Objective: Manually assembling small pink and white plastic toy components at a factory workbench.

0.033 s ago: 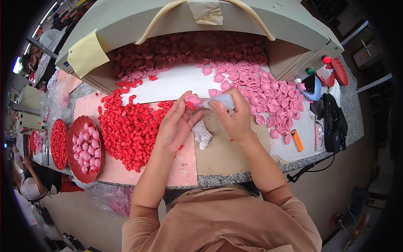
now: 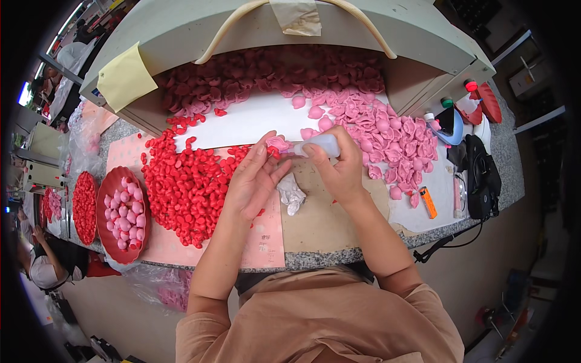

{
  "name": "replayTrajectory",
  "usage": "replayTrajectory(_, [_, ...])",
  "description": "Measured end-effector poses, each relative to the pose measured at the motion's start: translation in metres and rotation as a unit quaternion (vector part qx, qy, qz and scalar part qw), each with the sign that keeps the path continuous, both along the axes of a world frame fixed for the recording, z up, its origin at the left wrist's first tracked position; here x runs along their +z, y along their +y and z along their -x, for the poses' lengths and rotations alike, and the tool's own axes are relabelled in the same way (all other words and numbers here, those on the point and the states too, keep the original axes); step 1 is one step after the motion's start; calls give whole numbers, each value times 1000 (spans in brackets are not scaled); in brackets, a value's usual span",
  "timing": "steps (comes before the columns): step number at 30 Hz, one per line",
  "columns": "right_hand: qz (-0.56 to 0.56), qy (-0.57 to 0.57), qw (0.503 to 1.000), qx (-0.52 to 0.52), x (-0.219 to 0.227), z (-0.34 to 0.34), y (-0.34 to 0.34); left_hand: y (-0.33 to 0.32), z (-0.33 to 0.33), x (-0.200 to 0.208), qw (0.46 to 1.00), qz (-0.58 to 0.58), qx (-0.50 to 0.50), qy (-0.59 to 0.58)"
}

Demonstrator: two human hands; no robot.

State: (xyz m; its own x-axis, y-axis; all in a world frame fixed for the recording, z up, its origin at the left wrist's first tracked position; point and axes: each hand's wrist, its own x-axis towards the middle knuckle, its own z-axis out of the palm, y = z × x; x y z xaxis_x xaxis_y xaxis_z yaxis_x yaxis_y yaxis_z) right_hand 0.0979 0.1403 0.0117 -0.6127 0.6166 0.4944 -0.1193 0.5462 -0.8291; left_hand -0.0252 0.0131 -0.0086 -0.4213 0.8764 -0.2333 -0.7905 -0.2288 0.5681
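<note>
My left hand (image 2: 251, 181) pinches a small pink cup-shaped plastic piece (image 2: 278, 143) between thumb and fingertips, with a small red plastic piece (image 2: 274, 152) against it. Wrapped around a translucent white squeeze bottle (image 2: 325, 146), my right hand (image 2: 344, 172) tilts its nozzle left toward the pink piece. Whether the tip touches is too small to tell. Left of my hands spreads a heap of small red pieces (image 2: 187, 190). Pink shells and balls (image 2: 393, 136) lie heaped to the right. A crumpled white tissue (image 2: 292, 195) rests just below my hands.
A red scalloped dish (image 2: 124, 256) of pink-and-red assembled pieces stands at the left, beside a dish of red pieces (image 2: 85, 209). An orange lighter (image 2: 428, 202), a black bag (image 2: 482, 181) and bottles (image 2: 448, 115) lie right. A grey hooded box (image 2: 242, 33) arches over the far side.
</note>
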Motion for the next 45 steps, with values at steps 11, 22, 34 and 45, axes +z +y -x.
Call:
replayTrajectory(11, [310, 79, 946, 45, 16, -3, 24, -8, 21, -2, 997, -48, 53, -26])
replayTrajectory(22, [-118, -167, 979, 15, -6, -7, 20, -12, 30, 3, 992, -80, 84, -42])
replayTrajectory(34, [-30, -215, 970, -109, -2, -77, 34, -14, 34, 1, 989, -98, 82, -76])
replayTrajectory(45, [-134, -344, 926, -77, -5, -77, 5, -15, 32, 1, 988, -106, 78, -81])
